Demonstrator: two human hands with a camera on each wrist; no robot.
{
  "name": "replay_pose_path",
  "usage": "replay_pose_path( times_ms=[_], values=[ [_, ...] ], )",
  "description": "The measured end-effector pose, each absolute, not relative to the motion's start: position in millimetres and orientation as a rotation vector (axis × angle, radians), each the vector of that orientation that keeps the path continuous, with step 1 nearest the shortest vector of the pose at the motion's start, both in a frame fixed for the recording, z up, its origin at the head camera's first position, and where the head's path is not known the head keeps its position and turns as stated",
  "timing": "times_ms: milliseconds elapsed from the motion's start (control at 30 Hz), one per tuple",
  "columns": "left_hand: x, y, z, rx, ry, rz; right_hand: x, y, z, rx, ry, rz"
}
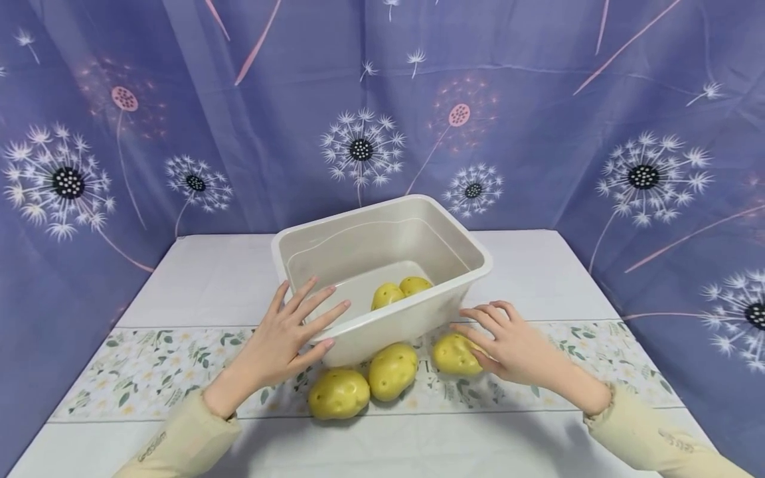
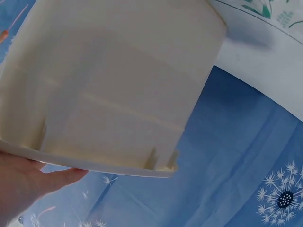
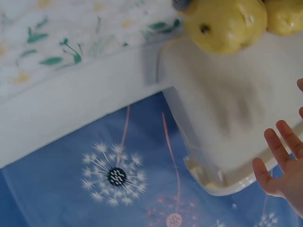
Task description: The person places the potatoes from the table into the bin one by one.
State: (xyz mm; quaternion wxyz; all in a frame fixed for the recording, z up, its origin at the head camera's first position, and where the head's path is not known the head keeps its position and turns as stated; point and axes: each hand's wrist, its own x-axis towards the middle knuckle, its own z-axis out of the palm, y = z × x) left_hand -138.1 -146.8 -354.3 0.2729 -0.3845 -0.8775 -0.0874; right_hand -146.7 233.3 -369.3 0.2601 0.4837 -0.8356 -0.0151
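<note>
Left hand (image 1: 287,337), fingers spread, at 8 o'clock on the bin (image 1: 385,337); front potatoes (image 1: 392,373), 6 o'clock; third potato (image 1: 452,354), 5 o'clock, beside right hand (image 1: 516,348), loose, ungrasping: apparently reaching; next calls for finger closure.

Blue-purple curtain (image 1: 269,133) w/ white & pink dandelion print (image 1: 361,150) hangs behind & on both sides of white tbl (image 1: 209,285), crossed by leafy floral band (image 1: 179,375).

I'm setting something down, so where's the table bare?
The white table is bare at back left and back right, between the beige rectangular plastic bin and blue floral curtain. It's crowded in front: three oval yellow potatoes lie between left hand and right hand.
</note>
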Motion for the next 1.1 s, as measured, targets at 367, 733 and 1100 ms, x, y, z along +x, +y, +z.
replay_pose_path(
  times_ms=[367,733,1100],
  values=[
    [-133,-148,-360,-1.021,-2.338,-0.267,-151,239,-396,1.321,-2.349,-0.053],
    [-133,-148,-359,-1.033,-2.338,-0.258,-153,238,-412,1.307,-2.433,-0.103],
    [-132,-148,-357,-1.034,-2.394,-0.230,-155,235,-422,1.322,-2.496,-0.131]
  ],
)
